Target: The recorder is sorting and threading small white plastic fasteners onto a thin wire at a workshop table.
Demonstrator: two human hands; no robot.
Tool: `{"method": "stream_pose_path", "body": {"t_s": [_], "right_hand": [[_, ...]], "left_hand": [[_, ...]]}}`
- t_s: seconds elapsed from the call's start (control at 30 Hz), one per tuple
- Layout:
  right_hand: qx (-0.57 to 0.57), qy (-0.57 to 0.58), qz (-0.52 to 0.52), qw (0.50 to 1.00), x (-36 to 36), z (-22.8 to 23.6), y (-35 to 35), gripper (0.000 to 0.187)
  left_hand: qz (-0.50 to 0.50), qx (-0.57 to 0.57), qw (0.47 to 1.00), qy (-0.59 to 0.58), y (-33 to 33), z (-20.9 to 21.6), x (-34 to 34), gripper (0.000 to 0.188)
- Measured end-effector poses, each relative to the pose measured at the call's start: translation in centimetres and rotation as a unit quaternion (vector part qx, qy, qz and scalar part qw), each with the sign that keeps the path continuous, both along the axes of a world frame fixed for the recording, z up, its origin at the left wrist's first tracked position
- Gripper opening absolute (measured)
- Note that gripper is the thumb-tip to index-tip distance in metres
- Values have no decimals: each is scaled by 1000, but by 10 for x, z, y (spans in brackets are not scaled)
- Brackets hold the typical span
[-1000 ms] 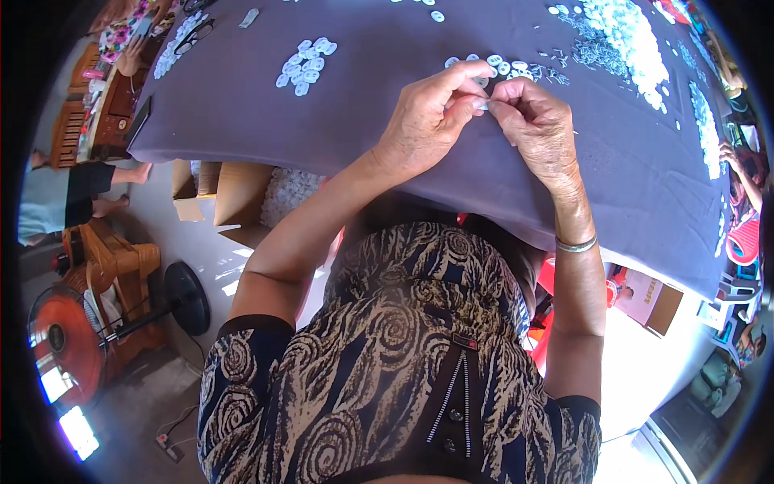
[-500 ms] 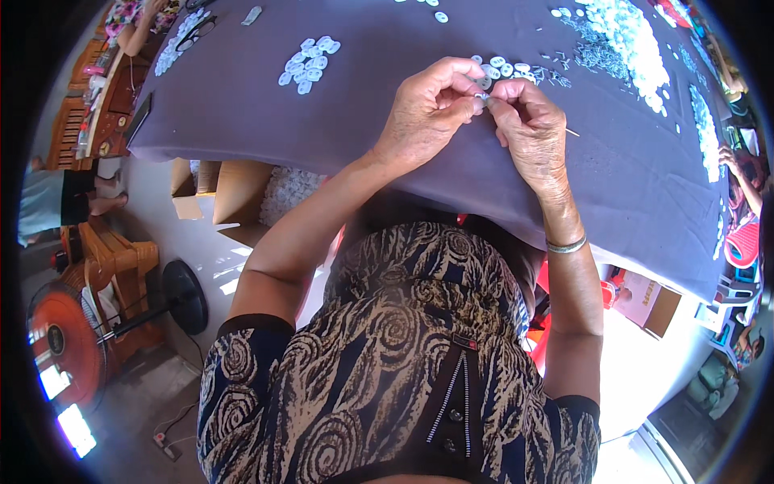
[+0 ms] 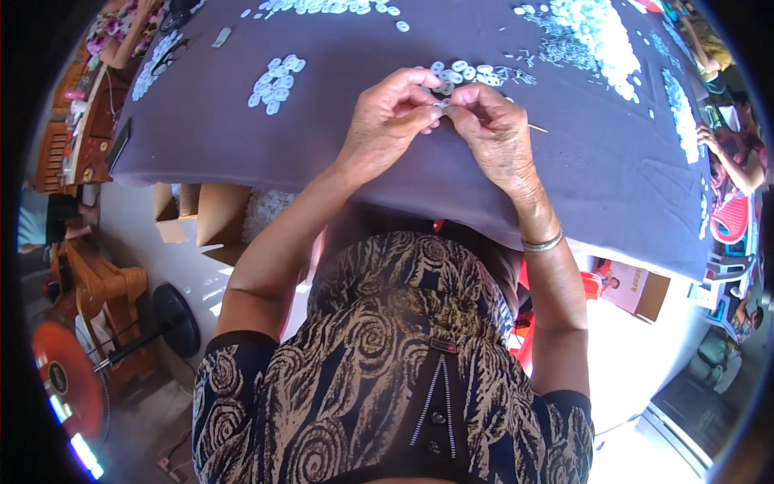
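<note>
My left hand (image 3: 391, 121) and my right hand (image 3: 498, 137) meet above the dark cloth, fingertips almost touching. Between them is a small whitish piece (image 3: 442, 103), mostly covered by the fingers. Thumb and forefinger are pinched on each hand. A thin pale stick (image 3: 538, 127) shows beside my right hand; whether it is held or lies on the cloth I cannot tell. Just beyond the fingertips lies a cluster of white oval plastic pieces with holes (image 3: 459, 71). Small dark metal pins (image 3: 516, 77) are scattered to its right. Another group of white ovals (image 3: 276, 84) lies to the left.
The dark tablecloth (image 3: 306, 145) carries a big white heap (image 3: 601, 40) and a pile of pins (image 3: 564, 50) at far right. Below the table's left edge stands an open cardboard box (image 3: 222, 214); a fan (image 3: 76, 379) is at lower left. Another person's hand (image 3: 709, 139) is at right.
The whole view has shifted, so the table and both hands appear further left and the hands slightly lower. The hands keep the same pinch on the small piece.
</note>
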State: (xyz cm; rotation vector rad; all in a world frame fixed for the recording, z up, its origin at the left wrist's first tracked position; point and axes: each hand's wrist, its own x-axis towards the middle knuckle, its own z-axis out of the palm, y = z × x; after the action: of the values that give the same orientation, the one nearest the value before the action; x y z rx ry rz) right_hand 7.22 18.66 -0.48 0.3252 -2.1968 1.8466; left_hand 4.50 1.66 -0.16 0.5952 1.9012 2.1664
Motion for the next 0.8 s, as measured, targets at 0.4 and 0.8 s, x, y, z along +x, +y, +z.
{"method": "stream_pose_path", "body": {"t_s": [0.4, 0.8], "right_hand": [[312, 0, -182, 933, -32, 6, 82, 13], [411, -65, -152, 897, -58, 6, 64, 16]], "left_hand": [[38, -39, 998, -18, 4, -13, -3, 25], [39, -16, 999, -3, 7, -14, 0, 24]]}}
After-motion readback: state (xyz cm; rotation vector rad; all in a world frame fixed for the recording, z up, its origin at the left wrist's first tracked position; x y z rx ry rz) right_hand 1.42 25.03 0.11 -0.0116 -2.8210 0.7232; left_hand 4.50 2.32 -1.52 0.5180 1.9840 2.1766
